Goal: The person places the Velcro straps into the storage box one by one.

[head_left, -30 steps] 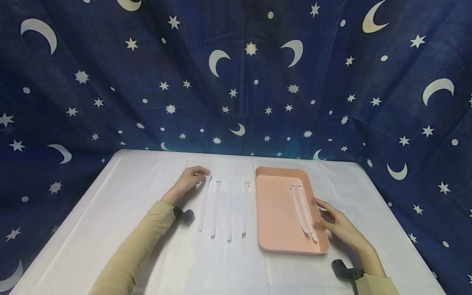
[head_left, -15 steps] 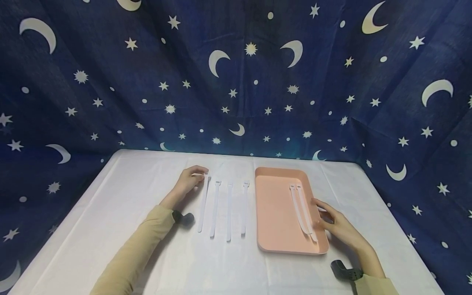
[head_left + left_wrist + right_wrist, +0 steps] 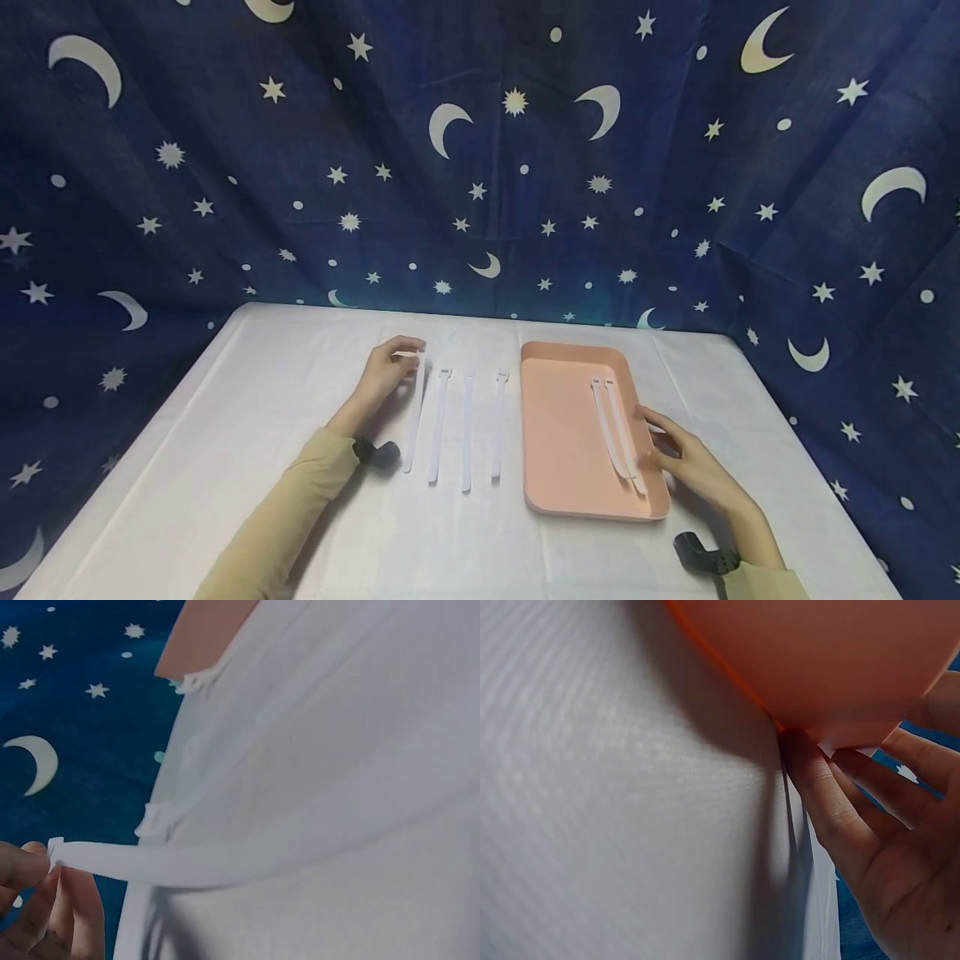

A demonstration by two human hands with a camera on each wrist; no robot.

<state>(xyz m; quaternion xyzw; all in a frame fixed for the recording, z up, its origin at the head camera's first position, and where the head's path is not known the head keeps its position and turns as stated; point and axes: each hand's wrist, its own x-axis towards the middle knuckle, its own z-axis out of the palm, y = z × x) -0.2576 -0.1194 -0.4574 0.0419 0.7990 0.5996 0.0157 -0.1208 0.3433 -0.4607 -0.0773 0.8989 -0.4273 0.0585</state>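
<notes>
In the head view, my left hand [image 3: 381,375] pinches the head end of a white cable tie [image 3: 416,417], the leftmost in a row. That end is raised off the table, and the left wrist view shows the strap [image 3: 187,862] curving down from the fingertips. To its right lie more white cable ties [image 3: 439,429], roughly parallel. My right hand [image 3: 693,462] rests against the right side of a peach tray [image 3: 558,433], fingers and thumb touching its wall. Two cable ties [image 3: 615,429] lie side by side in the tray's right half.
A white cloth [image 3: 360,525] covers the table. Behind it hangs a dark blue curtain [image 3: 390,242] with moons and stars. Dark wrist cameras [image 3: 385,458] stick out from both wrists.
My left hand has lifted the head end of the leftmost cable tie a little off the table. The right hand and the tray have stayed in place.
</notes>
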